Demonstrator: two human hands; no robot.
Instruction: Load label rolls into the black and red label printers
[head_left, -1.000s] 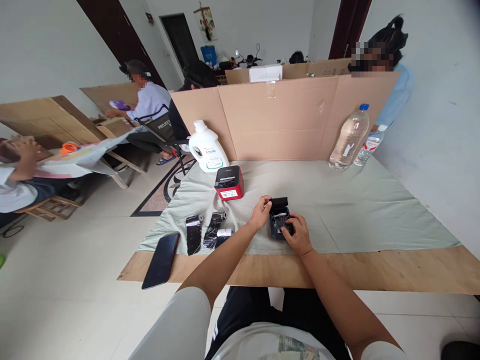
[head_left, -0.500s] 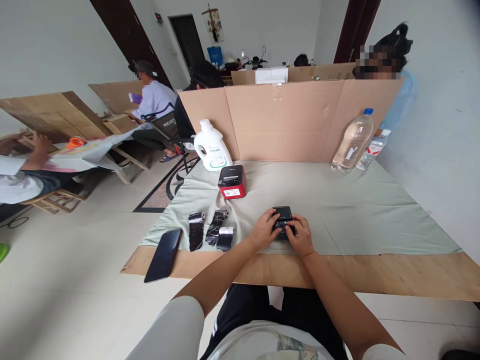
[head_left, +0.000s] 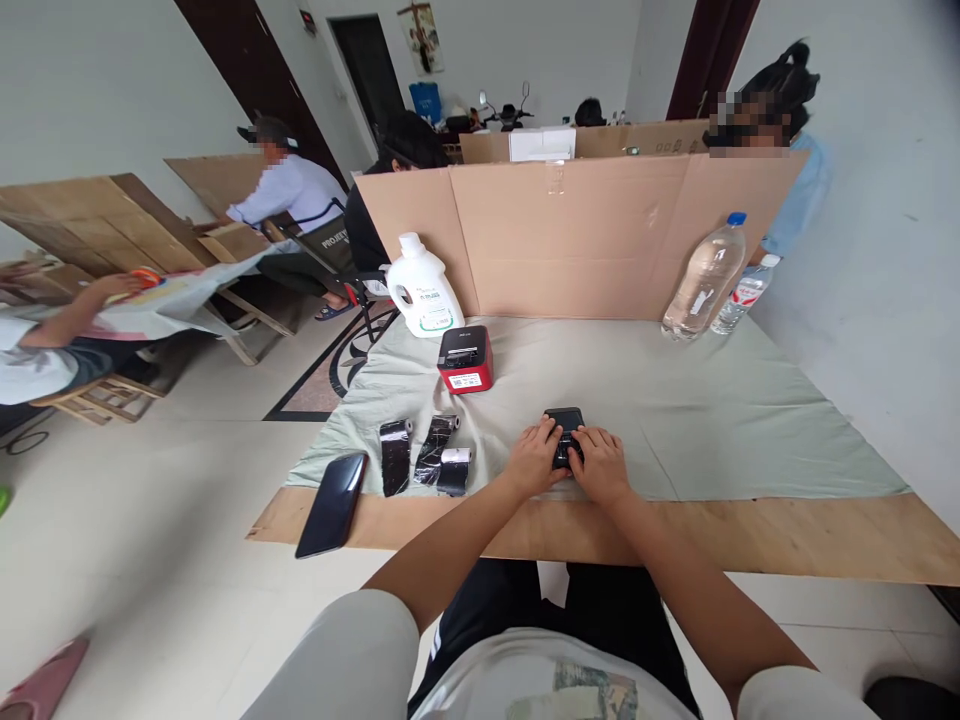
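Black label printer (head_left: 565, 424), lid down, on the cloth-covered bench (head_left: 750, 420); left hand (head_left: 534, 459) and right hand (head_left: 600, 466) clasp its sides. Red printer (head_left: 466, 359) at 10 o'clock; three label rolls (head_left: 425, 455) at 9 o'clock; phone (head_left: 332, 490) beyond.

2 hands (head_left: 568, 463) side by side, palms down

White walls (head_left: 112, 90), pale tiled floor (head_left: 150, 520), cardboard partition (head_left: 585, 240)

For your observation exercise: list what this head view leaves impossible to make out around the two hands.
- Black device: front half hidden under left hand and right hand.
- Red printer label: too small to read.
- Black rolls: wrapped, contents unclear.
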